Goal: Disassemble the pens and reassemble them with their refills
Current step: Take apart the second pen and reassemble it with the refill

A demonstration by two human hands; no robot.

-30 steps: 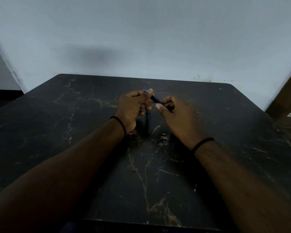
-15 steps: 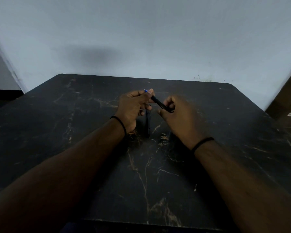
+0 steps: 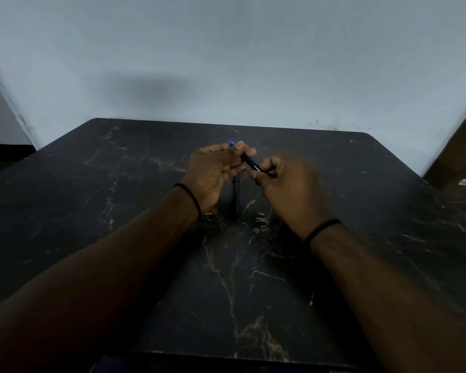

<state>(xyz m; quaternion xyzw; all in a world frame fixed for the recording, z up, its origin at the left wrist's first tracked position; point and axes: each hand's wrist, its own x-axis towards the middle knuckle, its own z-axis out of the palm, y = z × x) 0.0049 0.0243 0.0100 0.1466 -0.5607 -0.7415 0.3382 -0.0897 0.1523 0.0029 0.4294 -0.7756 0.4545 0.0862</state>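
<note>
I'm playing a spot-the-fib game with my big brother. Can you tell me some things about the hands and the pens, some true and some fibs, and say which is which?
1. Both hands hold one black pen. True.
2. The pen's blue tip sticks out by the right hand. False: it sticks out past the left hand.
3. Another dark pen lies on the table between the hands. True.
4. The table is plain white. False: it is black with pale veins.
5. Each wrist wears a black band. True.
</note>
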